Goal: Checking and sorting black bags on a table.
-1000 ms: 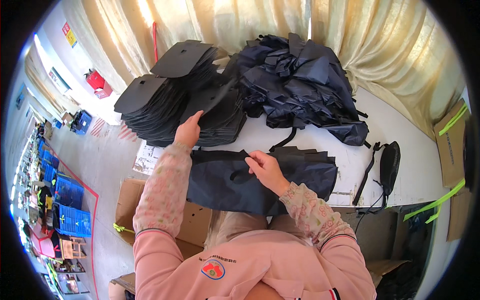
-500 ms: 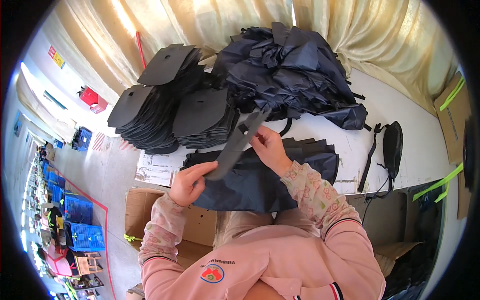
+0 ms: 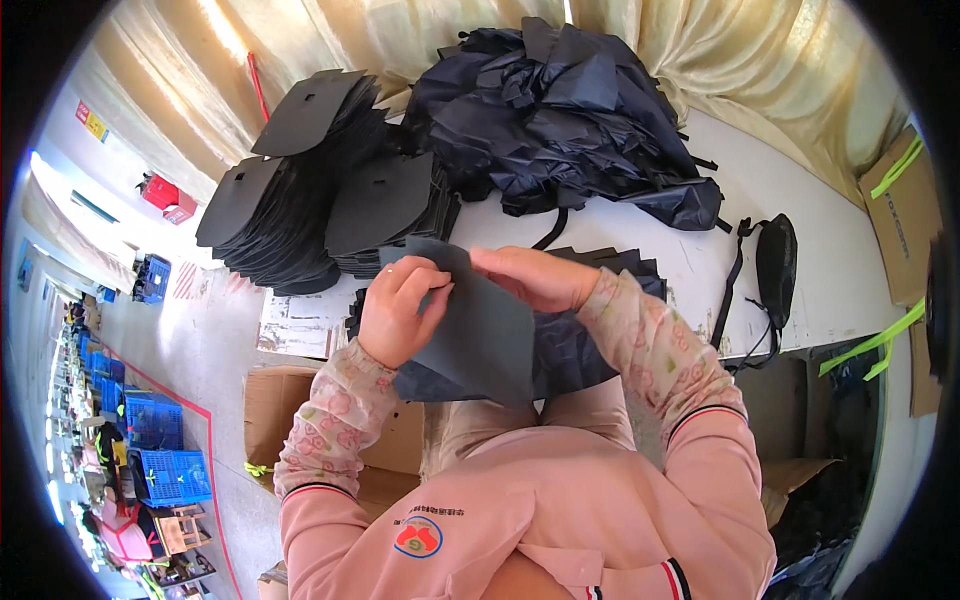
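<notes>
A thin dark grey panel [image 3: 475, 335] stands tilted and slightly bent in front of me, above the dark fabric. My left hand [image 3: 403, 308] is closed on its left side near the far end, fingers curled over the edge by a small slot. Fingers of my right hand [image 3: 535, 280] are stretched out along the panel's far right edge, touching it; the thumb is partly hidden. Beneath lies a layered pile of dark navy fabric pieces [image 3: 580, 355] at the table's front edge. Similar slotted panels [image 3: 385, 205] stand in several stacks to the far left.
A heap of dark fabric [image 3: 560, 120] fills the back of the white table [image 3: 830, 270]. A black pouch with straps [image 3: 777, 262] lies at the right. Cardboard boxes stand below the table's front [image 3: 275, 415] and at the far right [image 3: 900, 220]. Curtains hang behind.
The panel has turned from nearly edge-on to showing its broad face. My left hand has moved farther away along it; my right hand has straightened its fingers. The view has shifted slightly.
</notes>
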`<state>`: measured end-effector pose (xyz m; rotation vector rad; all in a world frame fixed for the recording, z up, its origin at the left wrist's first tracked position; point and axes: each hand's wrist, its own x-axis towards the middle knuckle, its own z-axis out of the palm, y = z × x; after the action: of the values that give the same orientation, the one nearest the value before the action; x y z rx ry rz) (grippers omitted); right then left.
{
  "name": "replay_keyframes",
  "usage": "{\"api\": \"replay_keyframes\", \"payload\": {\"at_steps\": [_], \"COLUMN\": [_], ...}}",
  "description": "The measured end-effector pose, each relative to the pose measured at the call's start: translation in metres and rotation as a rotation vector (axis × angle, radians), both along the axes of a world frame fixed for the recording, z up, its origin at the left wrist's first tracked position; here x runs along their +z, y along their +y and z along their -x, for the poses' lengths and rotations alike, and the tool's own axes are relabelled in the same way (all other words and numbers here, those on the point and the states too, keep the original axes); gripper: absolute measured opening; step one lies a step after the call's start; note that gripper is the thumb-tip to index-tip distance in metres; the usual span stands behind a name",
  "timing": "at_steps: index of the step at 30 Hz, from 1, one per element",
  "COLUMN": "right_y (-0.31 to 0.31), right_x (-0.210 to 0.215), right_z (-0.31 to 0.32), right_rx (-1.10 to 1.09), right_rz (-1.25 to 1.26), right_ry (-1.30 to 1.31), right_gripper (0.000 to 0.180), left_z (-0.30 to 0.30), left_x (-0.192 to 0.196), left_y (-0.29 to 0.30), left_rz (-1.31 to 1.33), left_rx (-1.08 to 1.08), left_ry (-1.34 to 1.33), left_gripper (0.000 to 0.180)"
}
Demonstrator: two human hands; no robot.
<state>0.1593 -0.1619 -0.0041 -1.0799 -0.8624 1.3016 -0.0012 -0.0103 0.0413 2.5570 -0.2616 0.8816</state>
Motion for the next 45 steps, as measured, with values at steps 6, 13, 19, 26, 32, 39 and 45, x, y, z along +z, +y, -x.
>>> {"api": "replay_keyframes", "payload": {"at_steps": [6, 13, 19, 26, 32, 39, 45], "right_y": [-0.009, -0.043, -0.101, -0.104, -0.1, -0.106, -0.11], "right_x": [0.032, -0.018, -0.064, -0.031, 0.008, -0.001, -0.012], "right_z": [-0.015, -0.072, -0.101, -0.063, -0.028, -0.013, -0.002], "right_rx": [0.328, 0.059, -0.029, -0.135, -0.16, -0.277, -0.348], "right_rz": [0.109, 0.209, 0.402, 0.397, 0.302, 0.245, 0.243], "right_ry": [-0.329, -0.681, -1.06, -1.277, -1.385, -1.677, -1.889], "right_gripper": [0.032, 0.044, 0.055, 0.06, 0.066, 0.067, 0.054], "left_z": [0.005, 0.065, 0.13, 0.045, -0.104, -0.14, -0.134], "left_x": [0.007, 0.016, -0.035, -0.078, -0.052, -0.081, -0.075], "left_y": [0.004, 0.071, 0.168, 0.145, 0.004, -0.024, -0.029], "left_rz": [0.035, 0.896, 1.14, 0.288, 0.556, 0.575, 0.7], "left_rx": [-0.089, 0.168, 0.508, 0.398, -0.407, -0.615, -0.561], "left_ry": [0.017, -0.021, 0.011, 0.401, 0.999, 1.292, 1.289], "left_gripper": [0.018, 0.004, 0.004, 0.043, 0.052, 0.057, 0.054]}}
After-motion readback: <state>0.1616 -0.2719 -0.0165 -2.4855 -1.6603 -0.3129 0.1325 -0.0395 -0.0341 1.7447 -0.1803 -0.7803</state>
